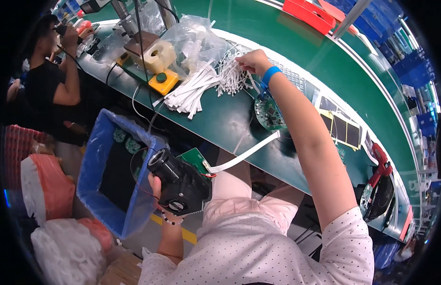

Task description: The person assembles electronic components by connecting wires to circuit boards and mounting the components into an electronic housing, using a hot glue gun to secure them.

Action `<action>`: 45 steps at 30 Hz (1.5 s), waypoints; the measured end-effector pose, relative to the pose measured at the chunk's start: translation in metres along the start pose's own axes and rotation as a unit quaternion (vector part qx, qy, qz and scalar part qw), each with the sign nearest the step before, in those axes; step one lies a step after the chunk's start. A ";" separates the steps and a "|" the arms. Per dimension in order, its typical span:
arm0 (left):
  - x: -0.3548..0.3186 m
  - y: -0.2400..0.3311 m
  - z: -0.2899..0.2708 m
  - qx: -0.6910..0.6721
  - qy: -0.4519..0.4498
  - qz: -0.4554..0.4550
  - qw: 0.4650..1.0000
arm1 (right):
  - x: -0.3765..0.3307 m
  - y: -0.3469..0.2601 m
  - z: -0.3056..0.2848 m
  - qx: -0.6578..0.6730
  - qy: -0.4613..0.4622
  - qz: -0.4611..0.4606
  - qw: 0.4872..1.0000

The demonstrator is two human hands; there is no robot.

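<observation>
My left hand [155,186] grips a black housing with a round lens barrel [184,186], held in front of my lap beside the blue bin. A green circuit board [194,158] sits at its upper edge. From there a white flat ribbon cable [246,155] and a red wire come out. Over the bench, my right hand [253,61] reaches into a pile of thin white cables [231,76], its fingers bent together. What lies between those fingertips is too small to make out. Wider white flat cables [189,92] are heaped just left of that pile.
A blue lined bin [104,190] holding circuit boards stands left. On the bench are a yellow button box [164,81], clear plastic bags [196,40], a round circuit board [269,113] by my right forearm and a red glue gun [381,164]. Another person [54,85] works far left.
</observation>
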State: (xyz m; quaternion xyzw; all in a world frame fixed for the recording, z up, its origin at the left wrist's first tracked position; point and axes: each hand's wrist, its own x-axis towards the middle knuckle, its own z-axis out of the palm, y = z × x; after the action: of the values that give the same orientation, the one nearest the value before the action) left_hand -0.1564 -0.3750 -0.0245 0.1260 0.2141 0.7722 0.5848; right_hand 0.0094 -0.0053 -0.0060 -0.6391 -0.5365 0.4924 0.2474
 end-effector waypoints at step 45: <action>0.021 -0.059 0.016 -0.027 -0.156 -0.193 0.968 | -0.271 0.065 -0.116 0.119 -0.022 -0.273 0.954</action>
State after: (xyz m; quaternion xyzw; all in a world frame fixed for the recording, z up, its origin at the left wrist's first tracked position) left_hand -0.1053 -0.3385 -0.0403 0.1853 0.1201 0.6207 0.7523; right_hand 0.1582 -0.2523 0.0829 -0.4230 -0.6336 0.4801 0.4350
